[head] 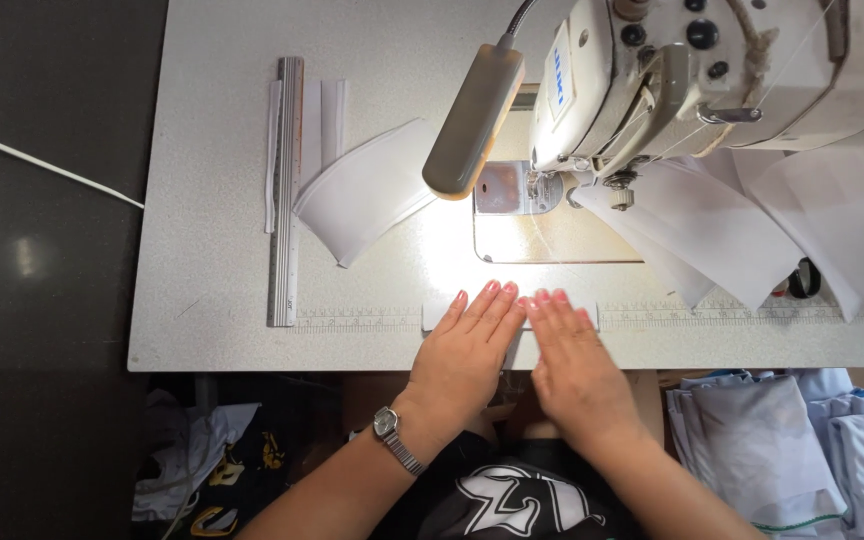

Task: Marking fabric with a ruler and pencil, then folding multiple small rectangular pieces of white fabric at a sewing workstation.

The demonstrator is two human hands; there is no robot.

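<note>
My left hand [467,350] and my right hand [572,355] lie flat, side by side, pressing a narrow white fabric strip [436,316] at the front edge of the sewing table [222,300]. The fingers are stretched out and close together, and they cover most of the strip. A wristwatch is on my left wrist. The sewing machine head [672,80] stands behind the hands, with its needle plate [507,190] lit by a small lamp [472,125].
A stack of curved white fabric pieces [367,190] lies left of the needle plate, beside a metal ruler [285,190] and thin white strips. More white pieces [722,230] lie under the machine on the right. Folded pale garments [782,450] sit below the table at right.
</note>
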